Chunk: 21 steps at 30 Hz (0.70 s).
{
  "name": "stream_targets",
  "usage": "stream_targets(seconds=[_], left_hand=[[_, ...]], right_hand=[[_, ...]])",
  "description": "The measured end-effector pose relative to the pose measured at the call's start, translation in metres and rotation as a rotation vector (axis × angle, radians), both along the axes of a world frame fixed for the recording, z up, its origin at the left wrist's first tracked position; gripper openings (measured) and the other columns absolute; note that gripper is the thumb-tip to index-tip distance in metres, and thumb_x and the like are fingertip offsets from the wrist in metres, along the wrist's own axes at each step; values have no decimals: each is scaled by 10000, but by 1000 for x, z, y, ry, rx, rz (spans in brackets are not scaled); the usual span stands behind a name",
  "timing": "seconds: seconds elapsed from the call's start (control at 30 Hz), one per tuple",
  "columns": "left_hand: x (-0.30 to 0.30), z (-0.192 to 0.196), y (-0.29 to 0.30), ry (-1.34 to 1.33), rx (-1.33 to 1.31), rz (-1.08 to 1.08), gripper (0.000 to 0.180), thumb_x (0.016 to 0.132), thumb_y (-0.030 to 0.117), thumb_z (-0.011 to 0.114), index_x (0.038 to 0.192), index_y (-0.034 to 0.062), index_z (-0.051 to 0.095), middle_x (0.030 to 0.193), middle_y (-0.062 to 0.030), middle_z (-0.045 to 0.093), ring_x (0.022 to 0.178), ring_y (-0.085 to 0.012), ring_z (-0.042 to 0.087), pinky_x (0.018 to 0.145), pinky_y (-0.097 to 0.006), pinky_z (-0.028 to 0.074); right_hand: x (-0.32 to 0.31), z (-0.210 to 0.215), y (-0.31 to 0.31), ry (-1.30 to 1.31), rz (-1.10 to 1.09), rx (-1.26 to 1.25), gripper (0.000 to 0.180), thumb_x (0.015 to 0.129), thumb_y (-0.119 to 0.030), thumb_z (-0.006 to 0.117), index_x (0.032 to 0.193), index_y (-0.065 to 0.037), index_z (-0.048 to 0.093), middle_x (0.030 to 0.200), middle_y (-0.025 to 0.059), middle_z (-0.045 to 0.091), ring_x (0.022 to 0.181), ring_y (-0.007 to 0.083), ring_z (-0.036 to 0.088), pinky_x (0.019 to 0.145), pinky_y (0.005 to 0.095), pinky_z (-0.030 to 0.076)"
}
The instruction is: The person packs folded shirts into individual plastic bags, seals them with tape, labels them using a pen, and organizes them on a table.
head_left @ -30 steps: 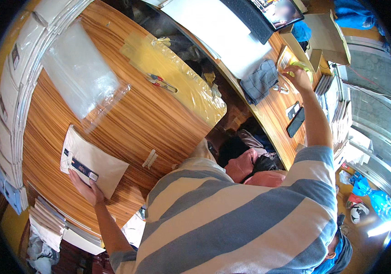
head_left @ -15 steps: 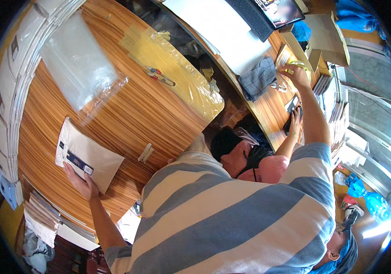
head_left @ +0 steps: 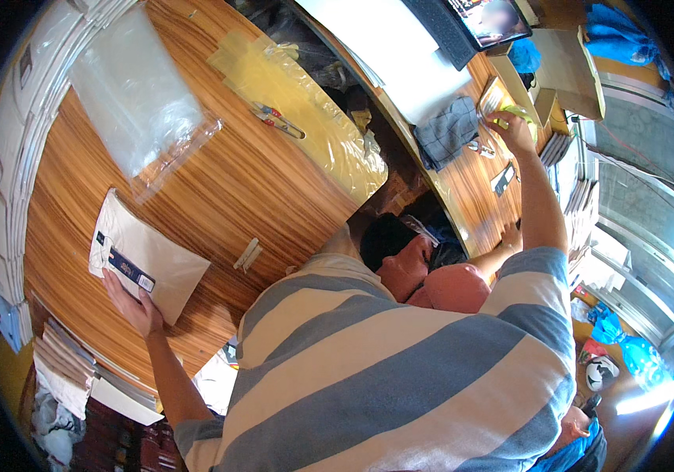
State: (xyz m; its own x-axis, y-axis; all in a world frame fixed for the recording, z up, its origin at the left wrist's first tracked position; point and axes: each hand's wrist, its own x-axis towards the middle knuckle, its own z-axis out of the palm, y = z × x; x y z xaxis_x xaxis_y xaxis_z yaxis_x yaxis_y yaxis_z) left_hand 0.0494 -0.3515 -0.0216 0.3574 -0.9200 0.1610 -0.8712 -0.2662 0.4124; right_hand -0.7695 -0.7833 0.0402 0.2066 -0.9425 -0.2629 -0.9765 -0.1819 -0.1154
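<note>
The left hand (head_left: 134, 308) lies with fingers spread flat on one white folded packet (head_left: 144, 263) on the wooden surface (head_left: 250, 189); the far-stretched right hand (head_left: 510, 126) curls its fingers around one yellow object (head_left: 519, 112). Reaching so wide, the flat palm might drag that packet. Beyond the left fingers lie two clear bags (head_left: 136, 94).

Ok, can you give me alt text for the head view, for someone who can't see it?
Seen from above, a person in a grey and cream striped shirt presses the left hand on a flat white packet on a wooden table. The right hand reaches far across to a yellow object. Clear plastic bags lie nearby.
</note>
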Motion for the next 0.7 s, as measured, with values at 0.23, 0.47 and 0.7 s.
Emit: stream_targets(seconds=[0.23, 0.47, 0.7], left_hand=[[6, -5, 5, -14, 14, 5, 843, 1038, 570, 492, 1626, -9, 319, 1688, -263, 301, 1564, -467, 247, 1278, -553, 157], [4, -4, 2, 7, 2, 0, 837, 1036, 559, 495, 1623, -12, 323, 1682, -263, 314, 1563, -457, 258, 1277, -548, 164], [1, -5, 3, -6, -20, 2, 802, 1040, 514, 496, 1621, -13, 327, 1681, -255, 321, 1555, -450, 277, 1278, -550, 171]], right_hand=[[-8, -6, -7, 17, 41, -7, 323, 855, -302, 866, 1084, -81, 812, 1086, 114, 798, 982, 295, 763, 884, 405, 583], [-9, -7, 0, 91, -6, -59, 201, 901, -234, 782, 1042, -90, 777, 1041, 118, 791, 966, 323, 761, 858, 434, 592], [3, 35, -3, 216, -115, -369, 264, 916, -191, 711, 1175, -160, 670, 1004, 85, 788, 928, 360, 755, 828, 491, 597]])
